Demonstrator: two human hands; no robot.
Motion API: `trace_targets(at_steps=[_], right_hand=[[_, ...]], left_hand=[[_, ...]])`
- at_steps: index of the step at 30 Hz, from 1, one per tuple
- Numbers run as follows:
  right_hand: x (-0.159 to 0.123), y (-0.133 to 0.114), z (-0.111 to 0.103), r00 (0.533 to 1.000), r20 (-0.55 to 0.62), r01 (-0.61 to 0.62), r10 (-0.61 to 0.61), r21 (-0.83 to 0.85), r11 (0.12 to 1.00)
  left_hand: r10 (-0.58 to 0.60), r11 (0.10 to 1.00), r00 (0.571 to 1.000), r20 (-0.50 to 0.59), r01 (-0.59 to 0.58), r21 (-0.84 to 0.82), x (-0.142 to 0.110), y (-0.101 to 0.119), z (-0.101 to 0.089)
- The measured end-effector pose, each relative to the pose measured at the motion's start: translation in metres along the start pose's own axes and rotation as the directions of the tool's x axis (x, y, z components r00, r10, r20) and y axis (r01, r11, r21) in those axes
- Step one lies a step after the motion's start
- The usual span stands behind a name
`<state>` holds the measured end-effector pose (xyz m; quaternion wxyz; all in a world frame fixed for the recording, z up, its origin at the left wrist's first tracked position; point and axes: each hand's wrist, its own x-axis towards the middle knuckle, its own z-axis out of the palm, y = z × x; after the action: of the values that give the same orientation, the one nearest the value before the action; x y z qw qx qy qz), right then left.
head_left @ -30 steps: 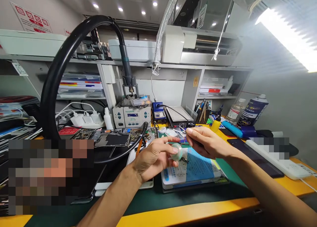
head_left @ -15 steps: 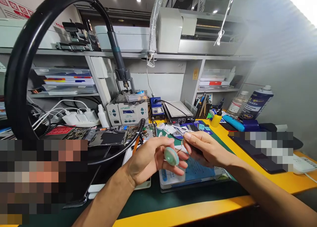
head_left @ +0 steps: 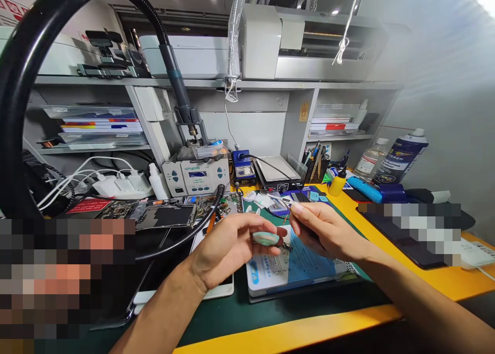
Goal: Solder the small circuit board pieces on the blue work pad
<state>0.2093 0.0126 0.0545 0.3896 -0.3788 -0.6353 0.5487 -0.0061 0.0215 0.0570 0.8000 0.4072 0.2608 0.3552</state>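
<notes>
Low over the bench, my left hand (head_left: pixel 232 246) is closed around a small pale green spool (head_left: pixel 265 238), seen nearly edge-on. To its right, my right hand (head_left: pixel 325 228) pinches slim metal tweezers (head_left: pixel 279 198) that point left. A thin copper-coloured strand (head_left: pixel 285 220) shows between the two hands, close to my right fingertips; its ends are hidden. Beneath both hands lies a flat blue and white case (head_left: pixel 270 276) on the green mat (head_left: pixel 216 318).
Opened device parts (head_left: pixel 170 220) lie at the left beside a black hose (head_left: pixel 185 240). A grey soldering station (head_left: pixel 197 173) and a flat heating plate (head_left: pixel 276 171) stand at the back. Bottles, a yellow one (head_left: pixel 337 183) among them, and a spray can (head_left: pixel 402 155) are at the right.
The spool has tilted in my left hand from showing its face to nearly edge-on, and my left fingers have curled in. My right hand has stayed near, its tweezers now lying flatter.
</notes>
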Motion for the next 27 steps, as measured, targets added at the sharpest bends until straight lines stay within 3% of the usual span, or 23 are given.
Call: trace_targets(at_steps=[7, 16, 23, 27], right_hand=[[0.000, 0.000, 0.001, 0.999, 0.017, -0.027, 0.027, -0.005, 1.000], [-0.003, 0.001, 0.010, 0.996, 0.079, -0.047, 0.048, -0.015, 0.999], [-0.004, 0.005, 0.015, 0.996, 0.083, -0.038, 0.040, -0.029, 0.999], [-0.005, 0.004, 0.020, 0.998, 0.061, -0.029, 0.032, -0.047, 0.998]], left_hand=[[-0.024, 0.995, 0.999, -0.023, 0.026, 0.101, -0.003, 0.002, 0.004], [-0.082, 0.972, 0.996, 0.022, 0.075, 0.225, -0.006, 0.003, 0.009], [0.059, 0.933, 0.996, -0.062, -0.032, 0.359, -0.006, 0.004, 0.011], [0.063, 0.926, 0.994, -0.091, -0.024, 0.376, -0.002, 0.000, 0.009]])
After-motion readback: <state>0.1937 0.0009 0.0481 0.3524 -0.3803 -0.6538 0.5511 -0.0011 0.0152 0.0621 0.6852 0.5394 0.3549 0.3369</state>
